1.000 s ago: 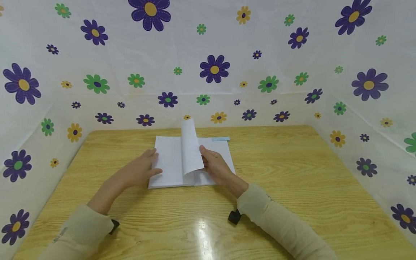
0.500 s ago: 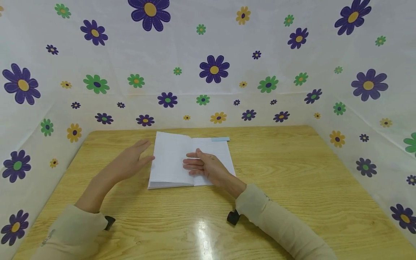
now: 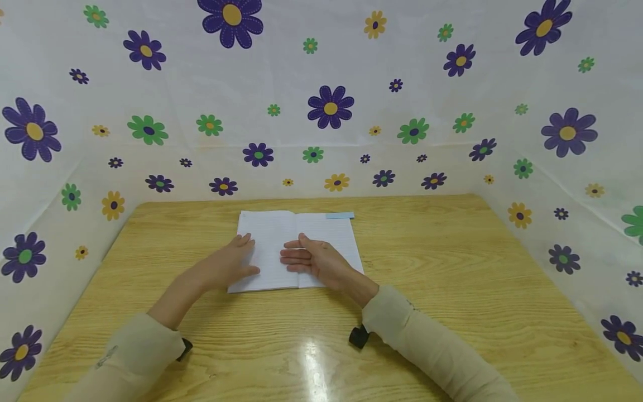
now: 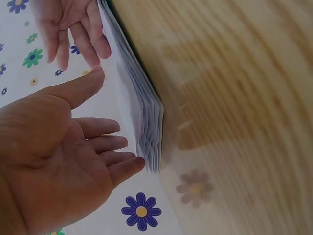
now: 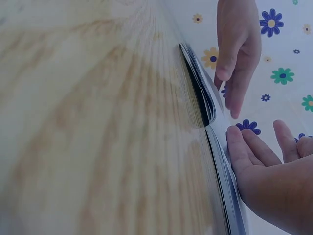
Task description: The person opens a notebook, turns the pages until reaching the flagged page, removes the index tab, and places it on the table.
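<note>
An open notebook (image 3: 271, 226) with lined white pages lies on the table, a pale blue strip (image 3: 340, 215) along the top of its right page. Over the left page is my left hand (image 3: 228, 262), fingers extended and holding nothing. My right hand (image 3: 321, 259) hovers by the centre fold, palm turned toward the left, its fingers straight and apart. In the left wrist view the edges of the notebook's pages (image 4: 149, 127) show beside the left fingertips. The right wrist view has the right hand (image 5: 269, 166) close along the notebook's near edge (image 5: 222, 171).
The wooden table (image 3: 452, 279) extends around the notebook on all sides. A white cloth (image 3: 372, 61) with printed flowers stands behind it and along both sides. Each sleeve cuff carries a small black device (image 3: 359, 337) at the wrist.
The right hand let go of a page, which swung over and now lies flat on the left side. My left hand drew back leftward, then came in over the left page.
</note>
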The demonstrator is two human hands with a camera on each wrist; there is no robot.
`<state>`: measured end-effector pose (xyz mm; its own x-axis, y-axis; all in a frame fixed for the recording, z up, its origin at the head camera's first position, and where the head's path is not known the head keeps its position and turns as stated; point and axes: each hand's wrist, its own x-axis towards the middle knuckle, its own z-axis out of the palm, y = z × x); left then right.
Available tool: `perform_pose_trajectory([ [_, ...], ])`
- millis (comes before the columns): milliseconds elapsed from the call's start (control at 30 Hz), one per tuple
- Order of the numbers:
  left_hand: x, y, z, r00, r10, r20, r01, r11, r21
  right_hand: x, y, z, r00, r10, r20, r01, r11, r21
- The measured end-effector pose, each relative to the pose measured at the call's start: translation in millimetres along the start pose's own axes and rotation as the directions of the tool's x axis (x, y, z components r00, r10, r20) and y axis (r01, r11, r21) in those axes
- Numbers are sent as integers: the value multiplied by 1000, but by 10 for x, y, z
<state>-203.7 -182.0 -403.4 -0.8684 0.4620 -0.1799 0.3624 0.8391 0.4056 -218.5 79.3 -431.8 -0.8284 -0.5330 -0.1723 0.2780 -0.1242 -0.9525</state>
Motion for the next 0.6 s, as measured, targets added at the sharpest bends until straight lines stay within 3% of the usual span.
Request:
perform_pose_trajectory([
  [133, 35, 38, 32, 1000, 19, 25, -19, 1000, 17, 1, 5, -3, 1000, -2, 8, 2, 1000, 15],
  [333, 47, 63, 53, 997, -12, 76, 9, 999, 39, 2, 19, -6, 1000, 1, 26, -2, 999, 48],
  [600, 57, 90, 75, 995, -31, 96, 28, 999, 34, -5, 22, -22, 999, 9, 40, -11, 998, 58],
])
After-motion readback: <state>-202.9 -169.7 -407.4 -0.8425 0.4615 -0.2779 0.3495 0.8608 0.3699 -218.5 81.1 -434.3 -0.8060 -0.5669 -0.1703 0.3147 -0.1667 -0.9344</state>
